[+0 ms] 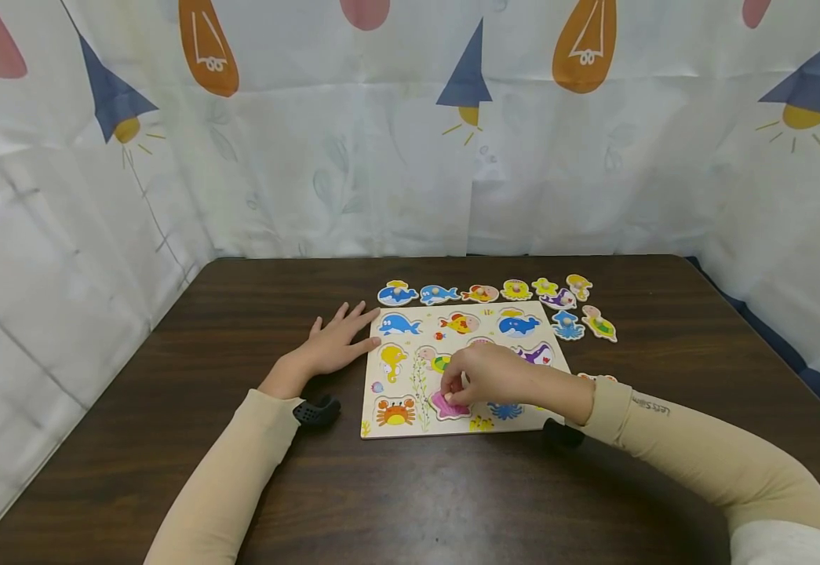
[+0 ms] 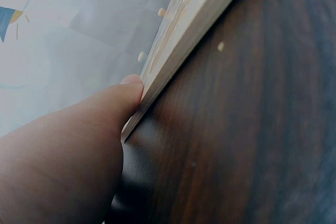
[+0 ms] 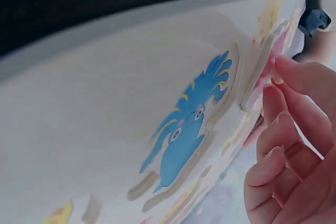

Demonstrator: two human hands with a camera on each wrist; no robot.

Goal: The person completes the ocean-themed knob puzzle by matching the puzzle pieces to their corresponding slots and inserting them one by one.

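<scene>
A light wooden puzzle board (image 1: 427,318) with sea-animal pictures lies on the dark table. My right hand (image 1: 490,373) reaches over its lower middle, thumb and fingertips pinching the small knob of a pink shell puzzle piece (image 1: 448,406). From the right wrist, the shell piece (image 3: 270,61) shows at the fingertips, beyond a blue octopus picture (image 3: 184,129). The left hand (image 1: 328,345) rests at the board's upper left edge with its fingers spread. In the left wrist view, the left thumb (image 2: 123,100) touches the board's edge (image 2: 173,72).
Several knobbed pieces line the board's far side, among them a whale (image 1: 397,294) and a yellow shell-like piece (image 1: 516,290). Off its upper right corner lie an octopus piece (image 1: 567,326) and a turtle piece (image 1: 600,324). Another piece (image 1: 602,377) is partly hidden by the right forearm.
</scene>
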